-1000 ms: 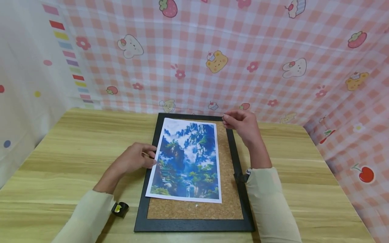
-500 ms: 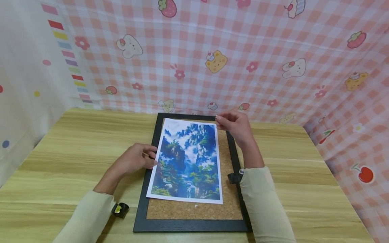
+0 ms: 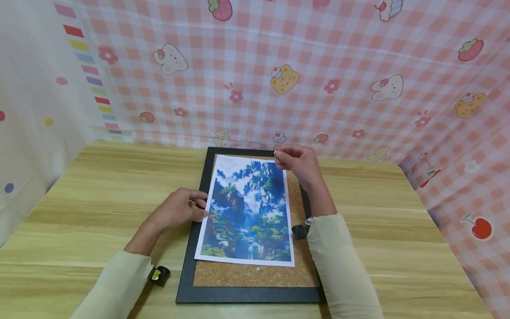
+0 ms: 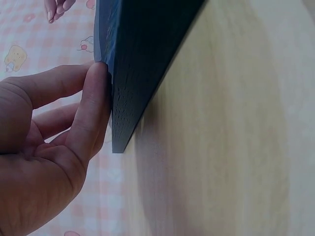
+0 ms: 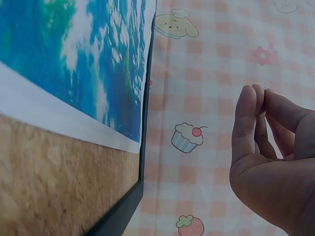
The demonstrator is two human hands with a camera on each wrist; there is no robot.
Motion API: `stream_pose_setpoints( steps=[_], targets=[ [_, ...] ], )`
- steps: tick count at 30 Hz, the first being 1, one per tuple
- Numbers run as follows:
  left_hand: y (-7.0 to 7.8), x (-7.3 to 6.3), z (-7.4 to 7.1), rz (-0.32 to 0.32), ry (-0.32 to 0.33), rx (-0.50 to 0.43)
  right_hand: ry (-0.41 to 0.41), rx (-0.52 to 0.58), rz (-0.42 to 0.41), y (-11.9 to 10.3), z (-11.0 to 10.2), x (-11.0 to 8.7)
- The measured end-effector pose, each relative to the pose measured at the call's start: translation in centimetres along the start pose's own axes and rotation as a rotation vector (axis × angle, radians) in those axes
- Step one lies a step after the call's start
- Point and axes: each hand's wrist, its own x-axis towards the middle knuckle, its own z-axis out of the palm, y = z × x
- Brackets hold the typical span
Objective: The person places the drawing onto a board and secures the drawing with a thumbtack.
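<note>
A printed landscape picture with a white border lies over the cork board, slightly askew inside its black frame. At the print's left edge, my left hand pinches the paper between thumb and fingers; the left wrist view has the thumb right at that edge, beside the frame's side. My right hand hovers over the print's top right corner. Its thumb and fingertips pinch a tiny pale pin-like piece, mostly hidden by the fingers.
The framed board lies on a wood-grain table near its back edge. Behind stands a pink checked cloth with cartoon prints. A small white speck shows on the cork below the print. Black camera straps are at both sleeves.
My right hand has moved left, from beyond the board's top right corner to over the print's top right corner. The print has shifted slightly right, with my left hand still at its edge.
</note>
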Motion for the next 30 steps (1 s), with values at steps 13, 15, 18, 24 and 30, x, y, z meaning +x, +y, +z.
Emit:
stream_pose_setpoints(
  steps=[13,15,18,24,30],
  targets=[
    [0.0,0.1,0.2,0.016,0.014,0.039,-0.010,0.036,0.060,0.1,1.2,0.4],
    [0.0,0.0,0.3,0.016,0.015,0.041,-0.011,0.052,0.069,0.2,1.5,0.3],
    [-0.1,0.0,0.3,0.018,0.018,0.044,-0.009,0.076,0.082,0.3,2.1,0.4],
    [-0.1,0.1,0.4,0.027,0.021,0.073,-0.019,0.136,0.067,0.8,2.9,0.9],
    [0.0,0.2,0.5,0.034,0.031,0.129,-0.026,0.166,0.062,1.4,3.3,1.2]
  ],
)
